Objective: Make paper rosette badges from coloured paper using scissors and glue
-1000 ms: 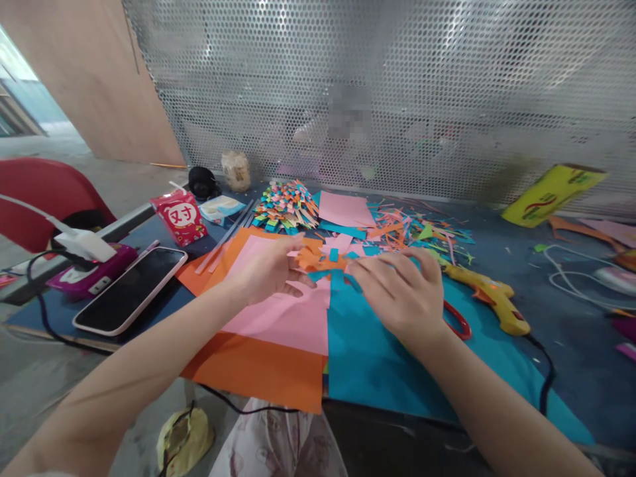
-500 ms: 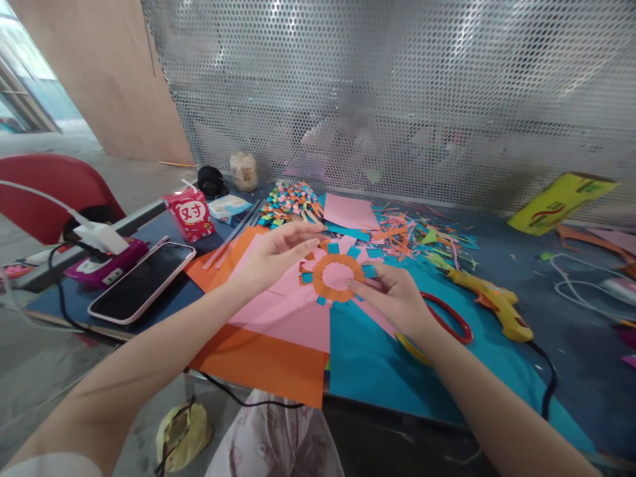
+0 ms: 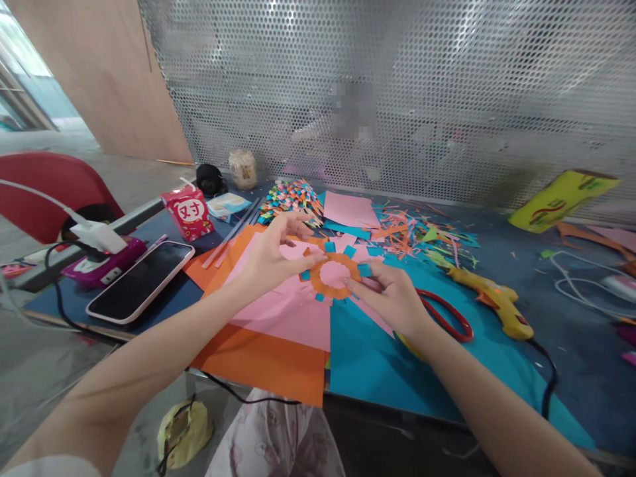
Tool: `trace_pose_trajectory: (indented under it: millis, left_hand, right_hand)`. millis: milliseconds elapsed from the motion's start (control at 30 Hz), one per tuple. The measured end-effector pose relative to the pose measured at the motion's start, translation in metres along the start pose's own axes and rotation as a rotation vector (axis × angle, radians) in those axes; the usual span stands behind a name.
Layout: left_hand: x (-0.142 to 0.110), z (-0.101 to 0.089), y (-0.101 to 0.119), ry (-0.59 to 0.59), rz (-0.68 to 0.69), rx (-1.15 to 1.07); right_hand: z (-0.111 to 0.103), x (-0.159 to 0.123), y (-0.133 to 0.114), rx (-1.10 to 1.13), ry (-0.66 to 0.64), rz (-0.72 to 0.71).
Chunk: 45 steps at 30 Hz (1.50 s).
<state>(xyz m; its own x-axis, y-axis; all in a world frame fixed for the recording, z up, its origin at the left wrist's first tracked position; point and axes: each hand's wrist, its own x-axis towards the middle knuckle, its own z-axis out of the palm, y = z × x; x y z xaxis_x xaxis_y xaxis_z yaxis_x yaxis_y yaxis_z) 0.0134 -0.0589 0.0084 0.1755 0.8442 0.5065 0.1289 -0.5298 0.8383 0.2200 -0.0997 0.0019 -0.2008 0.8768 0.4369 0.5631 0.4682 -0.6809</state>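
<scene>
Pinching lightly suits the orange paper ring (image 3: 330,292): right hand (image 3: 400,297) clamped on it, left hand (image 3: 271,257) spread, behind the worktop's (image 3: 499,252) front edge.

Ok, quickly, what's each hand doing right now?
Left hand: open, fingers spread, thumb by the edge of the orange paper ring; can't tell if it touches.
Right hand: closed, pinching the ring's right side.

Orange ring (image 3: 328,291), blue tabs (image 3: 350,251), pink sheet (image 3: 283,326), yellow glue gun (image 3: 489,296)
</scene>
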Motion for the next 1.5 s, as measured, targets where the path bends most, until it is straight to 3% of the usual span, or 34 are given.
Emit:
trace_pose_trajectory:
  millis: [167,367,533,767,1000,1067,1167,1267,1367,1500]
  left_hand:
    - [0.0,0.0,-0.001,-0.024,0.052,0.059]
    - [-0.002,0.0,0.005,-0.051,0.014,0.066]
    - [-0.002,0.0,0.003,-0.036,0.069,0.112]
    - [0.003,-0.005,-0.008,0.069,0.203,0.243]
    - [0.017,-0.017,-0.014,0.185,0.173,0.303]
    - [0.02,-0.018,-0.015,0.167,0.081,0.205]
    - [0.021,-0.014,-0.016,0.002,-0.132,-0.122]
    - [0.018,-0.007,-0.016,-0.138,-0.254,-0.317]
    - [0.015,-0.002,-0.017,-0.149,-0.287,-0.409]
    - [0.017,-0.003,-0.019,-0.037,-0.275,-0.468]
  right_hand:
    - [0.0,-0.003,0.002,-0.096,-0.015,-0.12]
    - [0.0,-0.003,0.004,-0.125,-0.04,-0.148]
    - [0.0,-0.003,0.005,-0.111,-0.023,-0.134]
    - [-0.002,-0.002,0.002,-0.08,0.003,-0.125]
    - [-0.004,0.003,0.001,0.071,0.053,0.007]
    - [-0.004,0.005,0.003,0.101,0.086,0.021]
    - [-0.004,0.007,0.006,0.111,0.121,0.046]
    - [-0.003,0.008,0.007,0.144,0.091,0.052]
    - [-0.002,0.007,0.007,0.168,0.06,0.046]
    - [-0.002,0.007,0.01,0.158,0.076,0.058]
